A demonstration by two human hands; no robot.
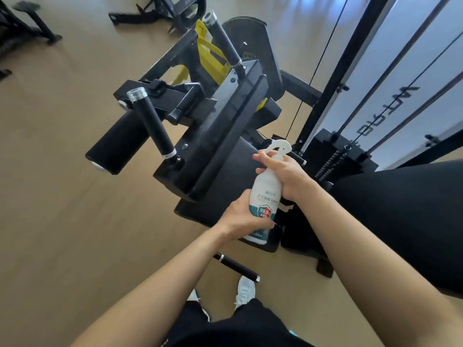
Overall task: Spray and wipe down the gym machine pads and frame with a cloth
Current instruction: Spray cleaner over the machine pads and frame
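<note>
Head view, feet: white trainers [246, 288] stand on the tan wood floor [62, 209], with a short black bar with silver ends [236, 267] jutting out low just ahead of the toes. A step forward could catch it.
Left hand: the left hand [240, 217] has its fingers wrapped round the lower body of the white plastic spray bottle [264, 194]. If liquid runs down the label, this grip could slip.
Right hand: the right hand [284, 171] has its fingers curled round the bottle's neck, under the white trigger head [279, 146]. I cannot tell whether a finger rests on the trigger.
Bottle: it is held upright in both hands, above the near edge of the black padded cushion [234, 169] and clear of it.
Cloth: none is in view, and both hands are taken. Spray may sit and run off before anything wipes it.
Nozzle: it seems to aim up and to the left. A squeeze from here could throw mist past the cushion onto the floor and leave a slick patch underfoot.
Handles: two black cylindrical grips with silver caps [150, 121] stand out from the black steel frame [160, 92]. A leaning forearm or the bottle could knock one.
Roller: the black foam roller pad [112, 146] hangs over the floor to the left, so drips from it would land there.
Stack: the black weight stack [335, 159] and its thin cables [323, 46] lie just behind the bottle. Overspray could wet the plates and guide rods.
</note>
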